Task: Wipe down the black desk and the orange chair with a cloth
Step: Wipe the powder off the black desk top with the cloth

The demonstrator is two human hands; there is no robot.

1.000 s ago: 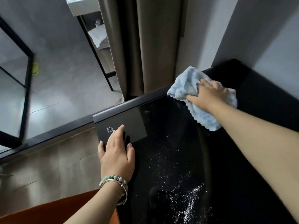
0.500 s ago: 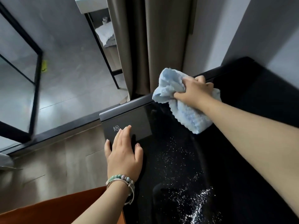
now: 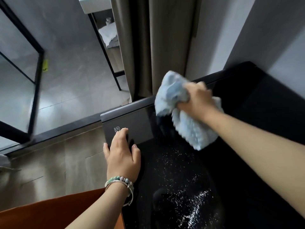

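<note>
1. Gripping noted: the right hand (image 3: 198,100) had its fingers (image 3: 189,90) curled round a bunched fold of the pale blue cloth (image 3: 194,131). The loose tail hung on the near side of those fingers. Whether its lower edge touched the black counter (image 3: 257,129) could not be told, as the hand was blurred.
2. Change, cloth: one second earlier the same fingers lay spread over the cloth and pressed it flat against the counter. They had since gathered it up and carried it leftward along the far edge. Its left fold ended just beside the grey slab (image 3: 140,123).
3. Left hand (image 3: 123,157): its fingers (image 3: 121,136) were straight and flat on the near corner of the slab, holding nothing. This was unchanged across the second. Bracelets (image 3: 120,180) sat on the wrist.
4. White specks (image 3: 189,197): these were scattered on the counter well to the near side of the right fingers, and the cloth had not reached them.
5. Orange chair (image 3: 49,214): only a corner showed, behind the left wrist and well apart from the cloth.
6. Assessment: the pass along the far strip appeared finished, and the regathered cloth suggested a fresh stroke was being set up. The left fingers likely steadied the slab for wiping beside it. The speckled near area and the chair still seemed to need wiping.
</note>
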